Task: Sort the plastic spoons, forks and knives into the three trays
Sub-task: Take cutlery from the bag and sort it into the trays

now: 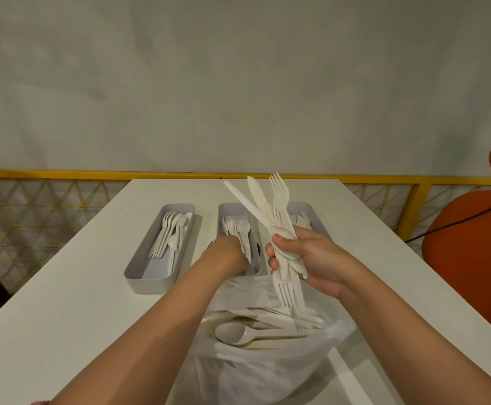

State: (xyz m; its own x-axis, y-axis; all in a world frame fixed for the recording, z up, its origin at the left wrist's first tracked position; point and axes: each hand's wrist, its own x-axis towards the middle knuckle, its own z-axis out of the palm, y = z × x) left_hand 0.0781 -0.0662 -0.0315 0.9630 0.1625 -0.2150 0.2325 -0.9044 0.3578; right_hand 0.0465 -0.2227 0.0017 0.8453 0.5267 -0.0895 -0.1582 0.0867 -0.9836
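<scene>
Three grey trays stand side by side on the white table. The left tray (pixel 139 268) holds several white spoons, the middle tray (pixel 223 210) several forks, and the right tray (pixel 311 210) is mostly hidden behind my right hand. My right hand (pixel 311 258) grips a mixed bundle of white cutlery (pixel 279 206), with forks and knives sticking up and down from the fist. My left hand (pixel 226 252) reaches into the near end of the middle tray, fingers hidden among the forks. A clear plastic bag (pixel 267 366) near me holds more cutlery, a spoon (pixel 232 331) on top.
The white table (pixel 77 302) ends at a far edge before a yellow-framed mesh railing (pixel 48 200). Orange chairs (pixel 472 252) stand at the right, with a black cable across them. Another orange seat edge shows at the far left.
</scene>
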